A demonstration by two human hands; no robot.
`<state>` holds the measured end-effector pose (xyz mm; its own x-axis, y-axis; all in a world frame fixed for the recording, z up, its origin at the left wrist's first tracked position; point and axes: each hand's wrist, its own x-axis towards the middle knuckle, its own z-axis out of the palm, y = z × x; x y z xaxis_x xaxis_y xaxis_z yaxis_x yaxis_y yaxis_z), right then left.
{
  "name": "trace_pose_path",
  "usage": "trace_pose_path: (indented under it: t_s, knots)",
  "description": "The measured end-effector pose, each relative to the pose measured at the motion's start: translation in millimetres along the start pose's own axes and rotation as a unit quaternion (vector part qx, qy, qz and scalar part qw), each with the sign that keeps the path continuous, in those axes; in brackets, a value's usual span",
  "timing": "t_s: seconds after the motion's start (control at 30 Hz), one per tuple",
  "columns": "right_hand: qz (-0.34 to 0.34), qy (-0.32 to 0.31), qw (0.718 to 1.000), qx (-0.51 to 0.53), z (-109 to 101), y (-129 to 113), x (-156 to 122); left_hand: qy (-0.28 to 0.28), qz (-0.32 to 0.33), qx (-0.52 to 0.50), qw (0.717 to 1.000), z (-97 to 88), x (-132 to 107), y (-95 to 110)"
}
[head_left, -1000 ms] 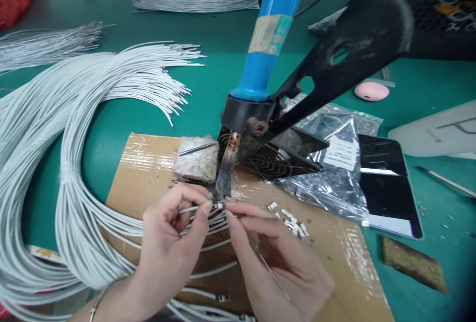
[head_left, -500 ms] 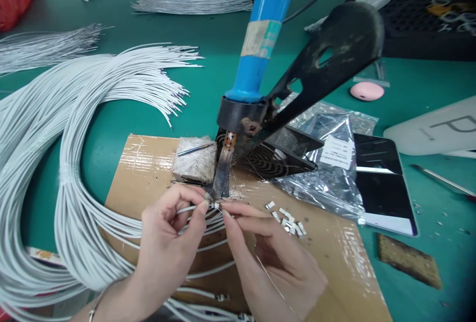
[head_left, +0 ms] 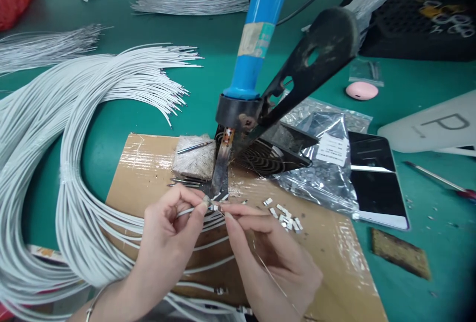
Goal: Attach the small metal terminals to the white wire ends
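My left hand [head_left: 167,242] pinches the end of a white wire [head_left: 186,211] between thumb and forefinger. My right hand [head_left: 271,257] pinches a small metal piece [head_left: 214,207] against that wire end. Both meet just below the flat tip [head_left: 220,175] of a blue-handled soldering iron [head_left: 256,39], which stands in a black holder [head_left: 297,79]. A thin strand of wire [head_left: 275,282] runs from under my right hand. Several small white metal pieces [head_left: 284,215] lie on the taped cardboard sheet [head_left: 148,163] to the right of my fingers.
A big bundle of white wires [head_left: 74,128] fills the left of the green table [head_left: 208,64]. A grey block [head_left: 194,157] sits beside the iron tip. Silver bags [head_left: 327,163], a dark tablet [head_left: 375,183], a brown sponge [head_left: 399,257] and a pink object [head_left: 361,90] lie right.
The view has shifted a little. My hands stay pinched together at the iron's tip, now slightly lower against it.
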<state>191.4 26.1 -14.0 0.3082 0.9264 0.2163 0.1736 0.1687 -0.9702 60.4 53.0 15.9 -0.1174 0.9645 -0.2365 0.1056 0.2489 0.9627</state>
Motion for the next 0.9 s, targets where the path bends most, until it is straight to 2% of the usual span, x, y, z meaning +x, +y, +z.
trace_pose_path:
  t_s: [0.07,0.17,0.2,0.27,0.33,0.43,0.57,0.73,0.83,0.9]
  knots:
    - [0.036,0.028,0.999,0.015,-9.0,2.1,1.1,-0.02,-0.013,-0.008,1.0,-2.9,-6.9,-5.8]
    - [0.1,0.124,0.984,0.083,-34.5,10.3,8.1,-0.073,-0.035,0.016,0.997,-9.3,-23.2,-16.2]
    - [0.112,0.132,0.974,0.149,-45.2,14.1,11.1,-0.108,-0.043,0.037,0.993,-12.1,-28.7,-19.4]
    - [0.139,0.137,0.966,0.17,-66.5,22.3,16.0,-0.192,-0.033,0.09,0.977,-18.3,-37.8,-25.1]
    - [0.175,0.142,0.959,0.173,-83.1,29.8,17.8,-0.237,0.002,0.131,0.963,-24.6,-43.1,-30.5]
    - [0.185,0.154,0.96,0.146,-93.7,37.6,15.2,-0.214,0.05,0.15,0.964,-33.5,-45.9,-39.5]
    - [0.176,0.148,0.966,0.12,-89.1,42.0,10.9,-0.177,0.124,0.187,0.958,-43.8,-47.5,-48.8]
    - [0.158,0.136,0.974,0.091,-85.1,46.3,9.2,-0.206,0.211,0.272,0.916,-55.3,-49.0,-50.1]
    - [0.147,0.113,0.98,0.066,-87.7,43.9,5.6,-0.231,0.223,0.33,0.888,-64.6,-47.1,-48.2]
    - [0.145,0.063,0.987,0.04,-88.9,38.4,2.2,-0.256,0.219,0.358,0.871,-72.0,-45.0,-46.6]
